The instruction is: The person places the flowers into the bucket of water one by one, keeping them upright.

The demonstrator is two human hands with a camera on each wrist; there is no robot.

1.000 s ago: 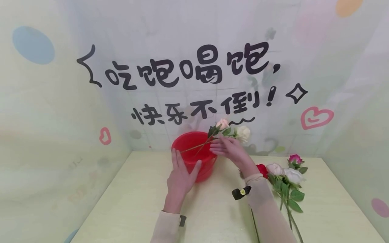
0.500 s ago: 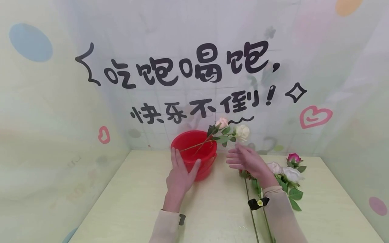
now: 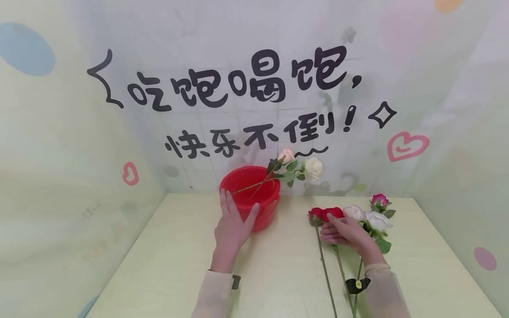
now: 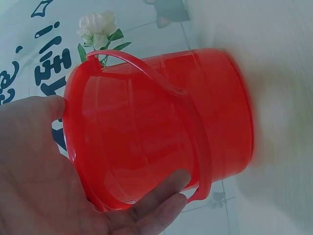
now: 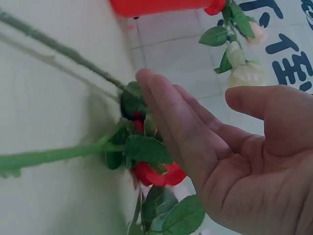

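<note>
A red bucket stands at the back of the table. Two rose stems lean out of it, one pink and one cream. My left hand rests flat against the bucket's near side, fingers straight, thumb spread. Two red roses lie on the table to the right. Over them my right hand hovers with straight fingers, its fingertips at the blooms and nothing held.
More roses, white and magenta, lie beside the red ones, long stems running toward me. The pale tabletop is boxed in by printed walls behind and on both sides.
My right hand let go of the stems in the bucket and came down and right to the red roses on the table. The left hand stayed on the bucket.
</note>
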